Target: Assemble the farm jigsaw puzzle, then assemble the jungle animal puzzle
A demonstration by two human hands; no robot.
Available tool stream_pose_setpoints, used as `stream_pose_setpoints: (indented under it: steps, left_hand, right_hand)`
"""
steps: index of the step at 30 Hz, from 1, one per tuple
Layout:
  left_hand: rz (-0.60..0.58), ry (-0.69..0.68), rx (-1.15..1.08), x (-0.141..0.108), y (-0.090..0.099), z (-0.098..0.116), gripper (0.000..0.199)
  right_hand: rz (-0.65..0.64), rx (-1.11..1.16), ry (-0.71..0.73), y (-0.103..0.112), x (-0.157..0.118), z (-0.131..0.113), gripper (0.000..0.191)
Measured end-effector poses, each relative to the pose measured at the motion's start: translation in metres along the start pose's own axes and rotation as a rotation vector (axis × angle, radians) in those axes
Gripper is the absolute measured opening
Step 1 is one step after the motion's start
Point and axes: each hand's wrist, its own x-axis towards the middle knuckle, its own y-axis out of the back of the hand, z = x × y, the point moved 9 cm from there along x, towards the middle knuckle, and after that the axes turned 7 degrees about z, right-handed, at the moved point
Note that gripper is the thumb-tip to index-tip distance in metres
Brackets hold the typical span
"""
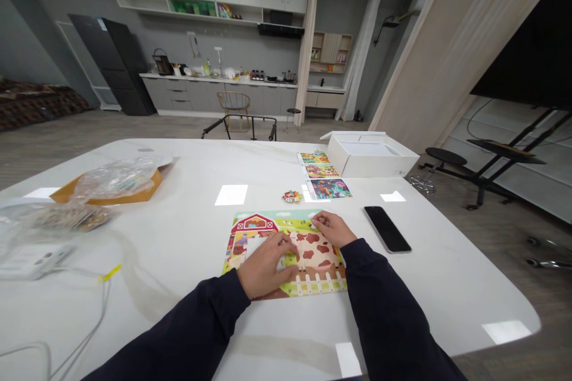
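The left hand and right hand lie open and flat on a farm jigsaw, holding nothing visible; uneven pressure could shift its pieces.

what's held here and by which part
Nothing clearly: the left hand and right hand lie on the farm jigsaw puzzle; a grip on a piece cannot be told.

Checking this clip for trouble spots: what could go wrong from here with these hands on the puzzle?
The left hand and right hand rest on the farm jigsaw puzzle, and could push pieces out of line. The phone lies close to the right sleeve, which might nudge it. A careless sweep could also scatter the small heap of loose pieces beside the picture cards.
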Motion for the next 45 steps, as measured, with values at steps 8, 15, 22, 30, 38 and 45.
stream_pose_setpoints:
  steps: [8, 15, 22, 30, 38, 45]
  left_hand:
    - [0.199, 0.222, 0.273, 0.109, 0.007, -0.081, 0.039]
    - [0.255, 0.324, 0.330, 0.137, 0.003, -0.120, 0.026]
    - [0.365, 0.243, 0.312, 0.110, 0.048, -0.107, 0.052]
    - [0.343, 0.318, 0.232, 0.088, 0.044, -0.139, 0.050]
    - [0.506, 0.234, 0.296, 0.077, 0.099, -0.123, 0.051]
    - [0.676, 0.046, 0.152, -0.003, 0.127, -0.045, 0.045]
  right_hand:
    - [-0.008, 0.016, -0.017, 0.000, 0.001, 0.004, 0.026]
    - [0.001, 0.016, -0.020, -0.001, 0.002, 0.007, 0.023]
    - [-0.003, 0.041, -0.030, -0.003, 0.002, 0.010, 0.022]
    - [0.003, 0.032, -0.021, 0.001, 0.002, 0.004, 0.028]
    - [-0.023, 0.040, -0.008, -0.001, 0.002, 0.004, 0.034]
    - [-0.038, 0.044, -0.012, 0.003, -0.001, -0.007, 0.032]
